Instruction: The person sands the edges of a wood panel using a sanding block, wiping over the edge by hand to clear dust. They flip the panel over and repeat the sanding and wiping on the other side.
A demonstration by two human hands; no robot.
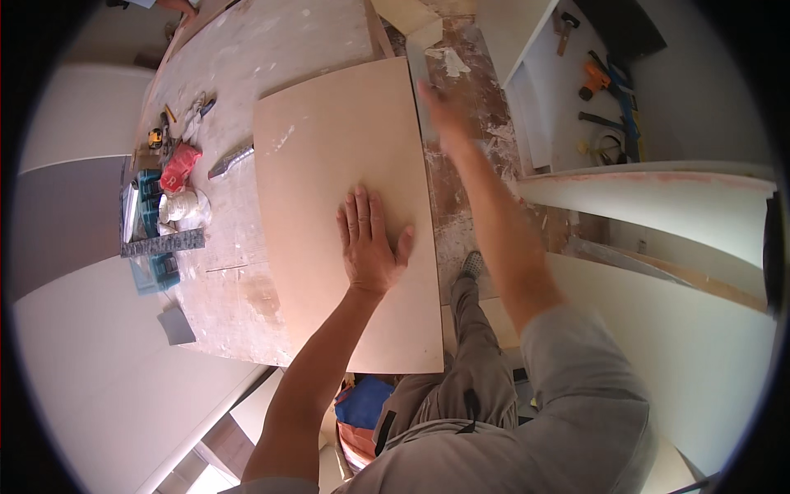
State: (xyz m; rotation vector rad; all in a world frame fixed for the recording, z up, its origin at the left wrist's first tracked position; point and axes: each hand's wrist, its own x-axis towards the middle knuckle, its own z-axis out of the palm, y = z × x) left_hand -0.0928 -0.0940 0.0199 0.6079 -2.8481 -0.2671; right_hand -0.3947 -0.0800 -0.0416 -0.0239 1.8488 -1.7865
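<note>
A large light-brown board (345, 148), seemingly wood-based, lies flat on a paint-stained worktable (228, 241). My left hand (370, 238) rests palm down on the board's right half, thumb spread, holding nothing. Beyond the board's long right edge is my right hand (444, 117), blurred by motion. A blurred grey flat strip (419, 68) runs along that edge by its fingers; whether the hand grips it cannot be told. Left of the board lies a knife or saw-like blade (231, 162), one end against or under the board.
On the table's left are a tape measure (155, 138), a red pouch (181, 167), a string roll (179, 205), teal cases (148, 275) and a dark straight strip (163, 242). A cabinet at right holds a hammer (566, 34) and an orange drill (594, 80). Another person's arm (179, 6) shows at top left.
</note>
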